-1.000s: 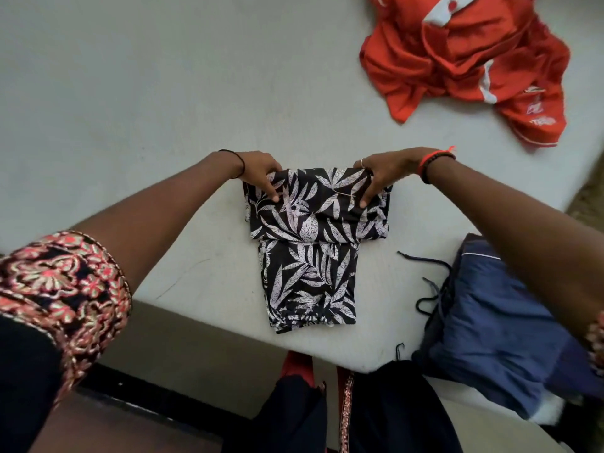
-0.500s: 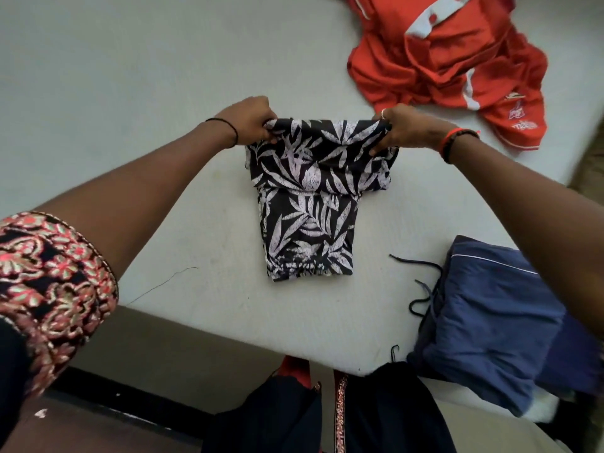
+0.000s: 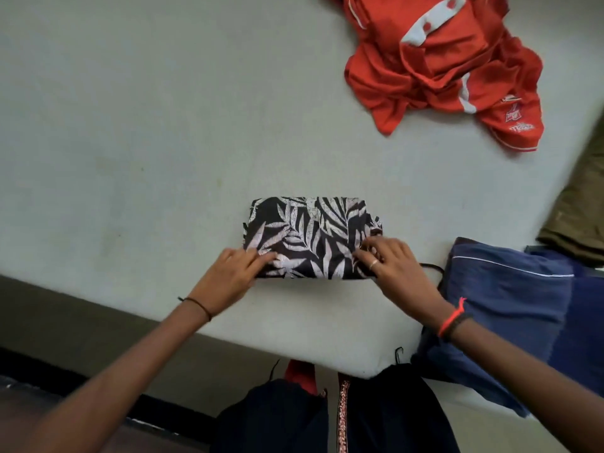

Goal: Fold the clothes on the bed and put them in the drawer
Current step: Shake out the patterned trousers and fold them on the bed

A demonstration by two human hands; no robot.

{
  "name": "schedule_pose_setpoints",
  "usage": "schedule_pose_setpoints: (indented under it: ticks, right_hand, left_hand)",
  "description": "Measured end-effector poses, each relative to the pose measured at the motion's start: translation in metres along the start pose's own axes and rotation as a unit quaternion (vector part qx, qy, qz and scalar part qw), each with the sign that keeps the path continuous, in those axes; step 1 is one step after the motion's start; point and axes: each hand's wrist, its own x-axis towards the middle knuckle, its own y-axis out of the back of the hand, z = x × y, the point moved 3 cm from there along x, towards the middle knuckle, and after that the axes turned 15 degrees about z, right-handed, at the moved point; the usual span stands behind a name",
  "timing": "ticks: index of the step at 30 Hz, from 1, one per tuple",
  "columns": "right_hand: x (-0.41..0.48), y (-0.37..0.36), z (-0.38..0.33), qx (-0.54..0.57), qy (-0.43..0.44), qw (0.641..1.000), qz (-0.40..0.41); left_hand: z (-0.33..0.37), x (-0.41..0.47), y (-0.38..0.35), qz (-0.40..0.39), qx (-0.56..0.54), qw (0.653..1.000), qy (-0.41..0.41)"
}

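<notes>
A black-and-white leaf-print garment (image 3: 310, 237) of thin woven cloth lies folded into one flat, roughly rectangular packet on the bed (image 3: 130, 125), near its front edge. The bed has a smooth, matte, pale grey top.

The left hand (image 3: 228, 276) is at the packet's near-left corner with its fingers laid over the top layer. It is blurred, and I cannot tell whether the thumb is tucked under the cloth or whether the hand only presses. The right hand (image 3: 389, 261) is at the near-right corner, fingers bent, their tips pinching the bunched edge of the fabric. It wears one ring (image 3: 373, 264).

A thin black wrist band (image 3: 199, 305) circles the left wrist. A red thread beside a dark band (image 3: 452, 322) circles the right.

Four cloth items are on the bed, counting the leaf print:
- One crumpled red jersey with white trim (image 3: 441, 70), slick and creased, far to the right and well apart from the packet.
- One folded blue garment with a thin white piping line (image 3: 510, 305), just right of the right hand, partly over the bed's edge.
- One olive-brown cloth (image 3: 578, 217) at the right border, blurred.

A black drawstring (image 3: 431, 268) loops out from the blue garment's left side.
</notes>
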Motion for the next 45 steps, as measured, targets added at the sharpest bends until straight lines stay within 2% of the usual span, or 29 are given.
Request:
schedule_pose_setpoints:
  ticks: [2, 3, 7, 10, 12, 15, 18, 22, 24, 27, 32, 34, 37, 38, 39, 41, 42, 43, 45]
  right_hand:
    - [-0.02, -0.01, -0.002, -0.01, -0.015, 0.997, -0.079]
    - [-0.022, -0.011, -0.001, 0.001, -0.019, 0.995, -0.093]
    - [0.016, 0.004, 0.009, 0.053, -0.05, 0.997, -0.012]
    - [0.069, 0.005, 0.021, 0.079, -0.079, 0.993, -0.027]
    - [0.106, -0.005, 0.025, 0.122, -0.101, 0.983, -0.095]
    - [0.15, -0.025, 0.021, 0.2, -0.147, 0.942, -0.225]
    - [0.17, -0.044, 0.011, 0.205, -0.146, 0.907, -0.338]
    - [0.16, -0.059, 0.012, 0.091, -0.083, 0.896, -0.426]
    - [0.146, -0.061, 0.018, 0.078, -0.095, 0.894, -0.431]
    - [0.127, -0.053, 0.023, 0.14, -0.161, 0.887, -0.41]
    - [0.067, -0.038, 0.026, 0.306, -0.327, 0.824, -0.347]
    - [0.042, -0.03, 0.028, 0.374, -0.401, 0.785, -0.287]
    - [0.015, -0.02, 0.022, 0.475, -0.5, 0.708, -0.154]
    - [0.007, -0.021, 0.019, 0.484, -0.526, 0.689, -0.125]
    - [-0.002, -0.023, 0.017, 0.477, -0.54, 0.684, -0.112]
    - [-0.013, -0.029, 0.014, 0.442, -0.552, 0.701, -0.095]
    - [-0.015, -0.03, 0.016, 0.407, -0.563, 0.714, -0.086]
    - [-0.015, -0.028, 0.022, 0.368, -0.577, 0.726, -0.07]
    - [-0.009, -0.021, 0.033, 0.338, -0.594, 0.729, -0.024]
  left_hand:
    - [0.008, -0.021, -0.013, -0.043, 0.008, 0.999, 0.004]
    - [0.009, -0.023, -0.014, -0.044, 0.004, 0.999, 0.01]
    - [-0.007, 0.01, -0.002, 0.028, -0.037, 0.995, 0.083]
    - [-0.027, 0.051, 0.003, 0.031, -0.095, 0.985, 0.139]
    - [-0.039, 0.081, 0.0, -0.017, -0.148, 0.974, 0.171]
    - [-0.046, 0.119, -0.011, -0.161, -0.225, 0.934, 0.226]
    - [-0.051, 0.139, -0.026, -0.271, -0.159, 0.931, 0.187]
    - [-0.053, 0.144, -0.036, -0.356, -0.158, 0.903, 0.179]
    - [-0.052, 0.14, -0.036, -0.365, -0.151, 0.905, 0.157]
    - [-0.056, 0.142, -0.03, -0.349, -0.162, 0.911, 0.146]
    - [-0.039, 0.182, -0.02, -0.372, -0.147, 0.914, 0.073]
    - [-0.022, 0.208, -0.015, -0.329, -0.109, 0.938, 0.015]
    - [0.002, 0.242, -0.001, -0.19, -0.048, 0.979, -0.06]
    - [0.008, 0.247, 0.003, -0.139, -0.053, 0.987, -0.054]
    - [0.013, 0.247, 0.005, -0.082, -0.067, 0.994, -0.024]
    - [0.015, 0.234, 0.003, 0.043, -0.101, 0.988, 0.104]
    - [0.013, 0.219, -0.001, 0.097, -0.127, 0.965, 0.206]
    - [0.012, 0.202, -0.006, 0.142, -0.159, 0.923, 0.321]
    - [0.016, 0.157, -0.02, 0.18, -0.239, 0.786, 0.541]
